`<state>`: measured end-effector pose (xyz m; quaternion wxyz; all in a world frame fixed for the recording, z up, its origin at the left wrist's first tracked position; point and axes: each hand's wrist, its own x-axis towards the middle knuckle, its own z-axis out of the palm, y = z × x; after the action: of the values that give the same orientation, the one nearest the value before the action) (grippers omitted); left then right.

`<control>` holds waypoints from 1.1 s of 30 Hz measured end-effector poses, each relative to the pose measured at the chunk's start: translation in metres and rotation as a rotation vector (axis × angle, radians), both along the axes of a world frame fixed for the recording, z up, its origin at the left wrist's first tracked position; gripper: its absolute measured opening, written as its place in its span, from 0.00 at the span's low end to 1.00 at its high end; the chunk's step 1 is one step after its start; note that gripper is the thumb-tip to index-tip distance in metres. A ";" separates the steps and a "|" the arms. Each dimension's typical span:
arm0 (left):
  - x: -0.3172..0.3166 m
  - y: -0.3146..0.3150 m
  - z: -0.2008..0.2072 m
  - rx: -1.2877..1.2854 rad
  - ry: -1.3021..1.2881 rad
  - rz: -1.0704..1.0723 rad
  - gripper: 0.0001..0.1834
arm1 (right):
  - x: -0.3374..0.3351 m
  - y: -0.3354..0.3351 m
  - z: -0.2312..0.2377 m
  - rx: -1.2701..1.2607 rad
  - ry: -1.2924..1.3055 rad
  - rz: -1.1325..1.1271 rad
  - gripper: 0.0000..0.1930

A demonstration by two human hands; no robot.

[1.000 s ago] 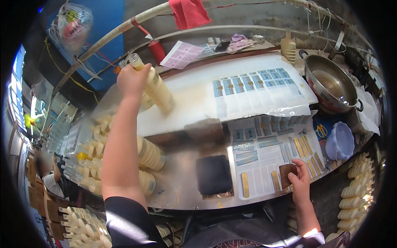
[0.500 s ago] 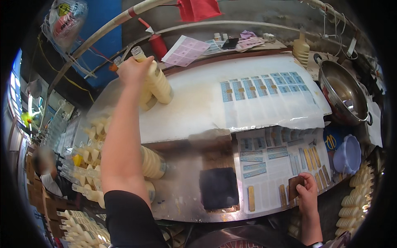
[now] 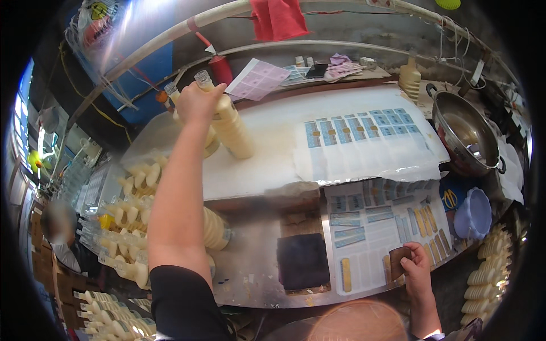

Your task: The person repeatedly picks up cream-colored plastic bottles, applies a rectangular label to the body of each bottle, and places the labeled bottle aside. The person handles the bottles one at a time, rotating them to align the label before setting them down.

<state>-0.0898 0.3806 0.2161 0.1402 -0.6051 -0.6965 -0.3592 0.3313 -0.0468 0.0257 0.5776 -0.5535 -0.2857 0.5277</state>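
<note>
Reaching across the board to the far left, my left hand (image 3: pixel 197 105) is closed around the upper part of a cream-coloured ribbed bottle (image 3: pixel 235 136) with a clear neck. The bottle's base is on or just over the white board (image 3: pixel 267 131); I cannot tell which. A second cream bottle (image 3: pixel 211 143) is beside it, partly hidden by my hand and forearm. At the lower right, my right hand (image 3: pixel 420 270) pinches a small flat brown piece (image 3: pixel 399 263) between thumb and fingers. That piece is over a backing sheet (image 3: pixel 361 258) with blue and gold label strips.
A dark folded cloth (image 3: pixel 303 261) is on the metal table's front. Blue labels (image 3: pixel 341 132) are laid out on the board. A large metal pot (image 3: pixel 466 131) and a purple bucket (image 3: pixel 473 213) are at the right. Several cream bottles (image 3: pixel 133 227) crowd the left side.
The view has shifted slightly. My left hand still grips the bottle, whose base shows a little farther right. The brown piece in my right hand has moved left and turned flatter to view.
</note>
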 end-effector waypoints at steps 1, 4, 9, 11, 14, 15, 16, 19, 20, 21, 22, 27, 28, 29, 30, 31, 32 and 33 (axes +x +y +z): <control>0.000 0.001 -0.001 0.012 0.008 -0.005 0.35 | 0.001 -0.002 0.000 -0.006 0.011 -0.004 0.21; -0.009 0.010 -0.002 0.050 0.036 0.016 0.33 | 0.007 -0.004 -0.002 -0.019 0.030 -0.008 0.21; -0.018 0.032 -0.005 0.050 0.041 0.087 0.34 | 0.012 -0.007 -0.007 -0.043 0.031 -0.037 0.22; -0.021 0.044 -0.006 0.046 0.036 0.067 0.34 | 0.011 -0.006 -0.009 -0.055 0.017 -0.042 0.21; -0.051 0.075 -0.022 0.082 0.080 0.000 0.36 | 0.012 -0.006 -0.003 -0.099 0.054 -0.049 0.20; -0.053 0.079 -0.022 -0.049 0.038 -0.010 0.38 | 0.013 -0.006 0.000 -0.069 0.061 -0.051 0.20; -0.076 0.094 -0.030 -0.016 0.044 -0.028 0.39 | 0.017 -0.005 0.005 -0.040 0.065 -0.036 0.20; -0.086 0.133 -0.048 -0.084 0.087 -0.014 0.41 | 0.033 -0.026 0.034 -0.019 0.056 -0.082 0.18; -0.184 0.166 -0.040 0.048 0.093 -0.071 0.39 | 0.046 -0.025 0.042 -0.001 0.147 -0.011 0.18; -0.166 0.178 -0.055 -0.036 0.046 -0.126 0.39 | 0.054 -0.041 0.047 0.013 0.082 -0.056 0.17; -0.154 0.182 -0.063 -0.114 0.001 -0.168 0.38 | 0.061 -0.057 0.060 0.033 0.194 -0.082 0.18; -0.134 0.144 -0.073 -0.132 -0.224 -0.190 0.39 | 0.120 -0.158 0.094 -0.093 -0.297 -0.554 0.09; -0.102 0.123 -0.074 -0.103 -0.277 -0.220 0.38 | 0.135 -0.194 0.106 -0.285 -0.354 -0.640 0.10; -0.086 0.107 -0.068 -0.060 -0.326 -0.236 0.38 | 0.156 -0.225 0.105 -0.451 -0.523 -0.743 0.11; -0.088 0.098 -0.061 -0.062 -0.411 -0.333 0.36 | 0.177 -0.255 0.091 -0.609 -0.684 -0.831 0.11; -0.090 0.089 -0.058 -0.066 -0.496 -0.432 0.35 | 0.195 -0.288 0.066 -0.736 -1.085 -0.929 0.11; -0.079 0.078 -0.057 -0.066 -0.540 -0.505 0.31 | 0.209 -0.321 0.048 -0.859 -1.498 -1.010 0.12; -0.064 0.064 -0.055 -0.069 -0.585 -0.580 0.28 | 0.214 -0.350 0.041 -1.084 -1.509 -0.995 0.12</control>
<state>-0.1543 0.4451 0.1613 -0.1913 -0.6529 -0.5193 -0.5171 0.5456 -0.3966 0.0669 0.0770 -0.9775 -0.0376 -0.1930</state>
